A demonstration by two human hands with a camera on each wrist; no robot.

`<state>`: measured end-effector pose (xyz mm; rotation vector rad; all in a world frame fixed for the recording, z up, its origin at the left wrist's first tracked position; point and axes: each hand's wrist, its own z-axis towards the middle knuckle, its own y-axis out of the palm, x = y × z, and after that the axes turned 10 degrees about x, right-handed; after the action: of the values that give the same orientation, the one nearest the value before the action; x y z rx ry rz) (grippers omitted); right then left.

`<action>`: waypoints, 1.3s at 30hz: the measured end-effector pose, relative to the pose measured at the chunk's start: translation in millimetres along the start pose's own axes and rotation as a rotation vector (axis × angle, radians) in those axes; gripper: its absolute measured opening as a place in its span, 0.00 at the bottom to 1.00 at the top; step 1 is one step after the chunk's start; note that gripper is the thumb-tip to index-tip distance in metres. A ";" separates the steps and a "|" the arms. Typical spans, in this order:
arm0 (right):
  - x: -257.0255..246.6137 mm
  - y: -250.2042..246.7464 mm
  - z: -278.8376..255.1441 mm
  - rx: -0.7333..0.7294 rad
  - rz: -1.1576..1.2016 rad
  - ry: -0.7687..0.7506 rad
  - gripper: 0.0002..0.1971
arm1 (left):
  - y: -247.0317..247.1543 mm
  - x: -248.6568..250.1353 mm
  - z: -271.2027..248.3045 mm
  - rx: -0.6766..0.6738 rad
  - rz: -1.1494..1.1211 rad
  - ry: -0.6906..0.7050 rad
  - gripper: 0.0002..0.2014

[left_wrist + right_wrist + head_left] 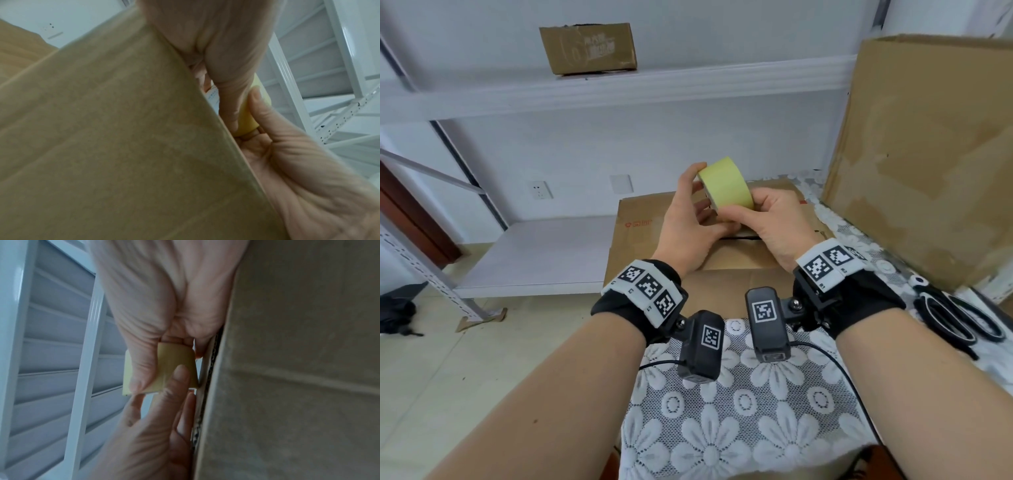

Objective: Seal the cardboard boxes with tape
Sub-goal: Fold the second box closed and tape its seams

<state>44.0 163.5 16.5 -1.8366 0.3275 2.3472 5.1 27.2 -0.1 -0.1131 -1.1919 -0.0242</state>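
Both hands hold a pale yellow tape roll just above a closed brown cardboard box whose top seam shows as a dark slit. My right hand grips the roll from the right, thumb across its outer face. My left hand pinches the roll's left edge, thumb on top and fingers behind. The left wrist view shows the tape roll between both thumbs beside the cardboard box. In the right wrist view the tape roll is held by a thumb while a fingertip touches its face.
A tall cardboard box stands at the right. Black scissors lie on the lace tablecloth near my right forearm. White metal shelving stands at the left and behind, with a small cardboard box on its upper shelf.
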 end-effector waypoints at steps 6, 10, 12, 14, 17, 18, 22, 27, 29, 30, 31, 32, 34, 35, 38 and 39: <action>1.7 -2.1 0.7 -0.053 0.007 0.006 0.05 | 0.3 0.2 -1.2 0.009 0.017 0.011 0.45; 0.6 -1.7 1.4 0.090 0.025 0.010 0.04 | 0.8 0.4 -1.2 0.013 0.054 0.010 0.47; 1.2 -2.1 1.7 0.103 0.031 0.000 0.05 | 0.3 1.6 -1.2 0.012 0.058 -0.001 0.47; 2.1 -2.4 1.8 0.079 0.051 0.001 0.05 | -0.8 2.6 -1.1 0.013 0.047 -0.013 0.47; 2.9 -3.8 2.9 0.055 0.106 0.013 0.04 | -1.6 2.3 -0.2 0.018 0.029 -0.030 0.46; 2.6 -3.9 2.8 0.058 0.104 0.016 0.04 | -1.6 2.0 0.0 0.018 0.024 -0.033 0.46; 1.4 0.1 0.2 0.065 -0.026 -0.028 0.06 | -0.4 -1.0 0.3 0.013 0.051 -0.028 0.46; 3.1 0.4 2.3 0.028 -0.063 -0.085 0.07 | -0.9 -1.0 0.9 0.034 0.031 -0.045 0.44; 4.0 -1.0 2.0 0.000 -0.063 -0.068 0.07 | -1.9 -0.9 1.2 0.042 0.030 -0.043 0.43; 4.1 -1.3 1.8 -0.008 -0.076 -0.066 0.07 | -2.2 -1.2 1.0 0.045 0.034 -0.043 0.43; 4.1 -1.0 1.9 -0.018 -0.086 -0.063 0.08 | -2.4 -1.7 1.0 0.052 0.042 -0.043 0.42; 3.9 -0.1 1.9 -0.023 -0.099 -0.059 0.09 | -2.2 -1.9 0.7 0.060 0.050 -0.043 0.42; 3.5 2.1 2.8 -0.002 -0.148 -0.055 0.08 | -1.4 -2.2 0.0 0.072 0.072 -0.031 0.42; 3.0 3.4 2.6 0.016 -0.172 -0.056 0.07 | -0.6 -2.1 -0.5 0.074 0.084 -0.020 0.42; 1.3 7.4 0.2 0.032 -0.177 -0.053 0.03 | 0.3 -1.1 -1.2 0.071 0.108 -0.003 0.41; 0.2 8.2 -0.9 0.027 -0.170 -0.048 0.04 | 0.3 -1.3 -0.8 0.070 0.107 -0.004 0.40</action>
<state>42.8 155.4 16.8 -1.7201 0.1882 2.2573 5.3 27.4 -1.6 -0.1153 -1.1880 0.1118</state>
